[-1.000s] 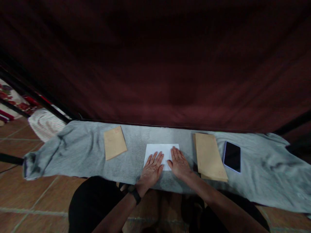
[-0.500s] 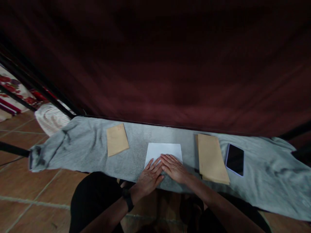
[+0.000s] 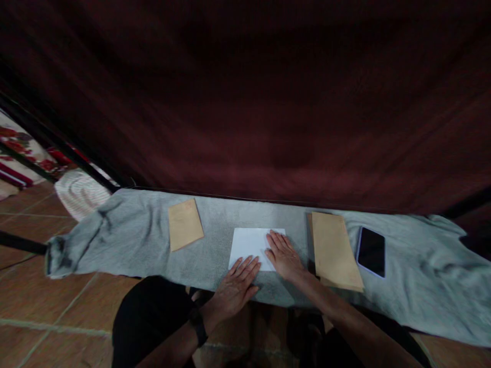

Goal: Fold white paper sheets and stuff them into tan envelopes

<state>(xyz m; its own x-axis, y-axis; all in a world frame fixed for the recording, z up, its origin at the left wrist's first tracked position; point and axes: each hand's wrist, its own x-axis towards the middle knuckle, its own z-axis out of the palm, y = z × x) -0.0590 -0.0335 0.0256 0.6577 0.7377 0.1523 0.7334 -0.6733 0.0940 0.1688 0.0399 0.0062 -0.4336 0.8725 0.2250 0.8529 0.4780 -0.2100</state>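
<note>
A white sheet of paper [image 3: 247, 245] lies flat on the grey cloth in front of me. My left hand [image 3: 238, 286] rests with outstretched fingers on its near left edge. On the paper's right side lies my right hand [image 3: 284, 255], palm down and fingers spread. Neither hand grips anything; part of the paper is hidden beneath them. Right of my right hand is a stack of brown envelopes [image 3: 335, 250]. A single brown envelope [image 3: 185, 224] lies apart, to the left of the paper.
Beyond the stack lies a dark-screened phone [image 3: 371, 252]. The grey cloth [image 3: 134, 225] covers a long narrow surface, its far edge against a dark red curtain [image 3: 268, 128]. Black metal bars [image 3: 23, 242] stand at the left, near a striped cloth [image 3: 82, 191].
My right hand has moved away from my left, up and to the right across the paper. My left hand stays near the lower left edge. More of the paper shows.
</note>
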